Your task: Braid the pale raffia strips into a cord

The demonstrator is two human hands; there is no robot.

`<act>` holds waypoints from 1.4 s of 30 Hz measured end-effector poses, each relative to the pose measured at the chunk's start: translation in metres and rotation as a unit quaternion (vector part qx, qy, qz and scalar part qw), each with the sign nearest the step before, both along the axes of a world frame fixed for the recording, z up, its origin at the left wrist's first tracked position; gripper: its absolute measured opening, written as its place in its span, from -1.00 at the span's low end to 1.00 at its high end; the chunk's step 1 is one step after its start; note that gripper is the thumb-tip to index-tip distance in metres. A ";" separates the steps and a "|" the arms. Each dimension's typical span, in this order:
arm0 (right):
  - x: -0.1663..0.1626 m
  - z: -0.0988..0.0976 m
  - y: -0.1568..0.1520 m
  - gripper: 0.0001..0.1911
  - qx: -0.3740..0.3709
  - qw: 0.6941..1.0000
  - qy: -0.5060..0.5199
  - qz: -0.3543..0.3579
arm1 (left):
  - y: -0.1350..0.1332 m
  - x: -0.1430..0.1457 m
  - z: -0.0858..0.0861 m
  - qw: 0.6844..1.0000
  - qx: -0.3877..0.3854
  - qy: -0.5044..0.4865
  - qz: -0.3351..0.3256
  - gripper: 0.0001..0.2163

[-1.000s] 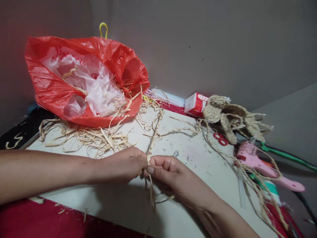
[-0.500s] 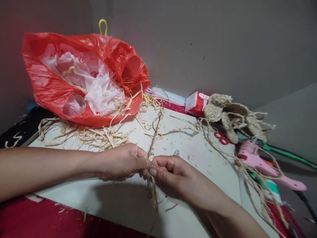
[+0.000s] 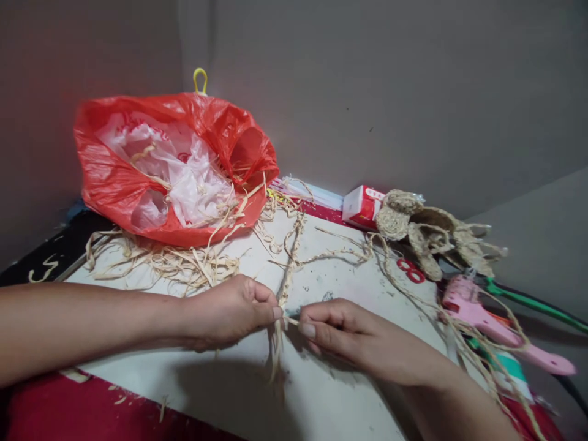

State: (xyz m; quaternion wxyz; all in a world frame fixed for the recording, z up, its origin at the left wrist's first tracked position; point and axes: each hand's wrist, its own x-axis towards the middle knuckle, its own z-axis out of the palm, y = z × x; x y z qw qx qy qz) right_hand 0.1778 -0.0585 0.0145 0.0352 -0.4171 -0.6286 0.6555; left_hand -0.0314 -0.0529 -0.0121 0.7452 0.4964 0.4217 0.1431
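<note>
A thin braided straw cord (image 3: 290,263) runs from the back of the white board (image 3: 349,288) toward me and ends in loose strands (image 3: 275,352) hanging below my fingers. My left hand (image 3: 229,311) pinches the cord at its near end, fingers closed. My right hand (image 3: 342,334) is just to the right of it, thumb and forefinger pinched on one straw strand pulled sideways from the cord.
A red plastic bag (image 3: 174,165) with white plastic and straw inside lies at the back left, loose straw (image 3: 169,260) spread before it. At the right sit a red-white box (image 3: 361,205), woven straw pieces (image 3: 432,229), red scissor handles (image 3: 410,271) and a pink glue gun (image 3: 491,321).
My right hand has moved a little to the right, drawing one strand away from the cord. The view has tilted, so everything sits lower in the frame.
</note>
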 end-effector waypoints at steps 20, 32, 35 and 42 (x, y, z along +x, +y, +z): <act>-0.059 0.023 0.053 -0.73 0.342 0.918 -0.080 -0.186 | -0.008 0.005 -0.018 0.997 0.036 0.017 0.062 -0.80; -0.108 0.006 0.083 -0.72 0.502 0.842 -0.058 -0.188 | -0.005 0.003 -0.010 0.996 0.072 -0.004 0.059 -0.84; -0.102 0.011 0.093 -0.64 0.462 0.859 -0.042 -0.218 | -0.005 0.002 -0.008 0.997 0.060 0.002 0.048 -0.87; -0.129 -0.002 0.119 -0.68 0.308 0.928 -0.040 -0.204 | -0.006 0.005 -0.012 0.997 0.064 -0.003 0.053 -0.86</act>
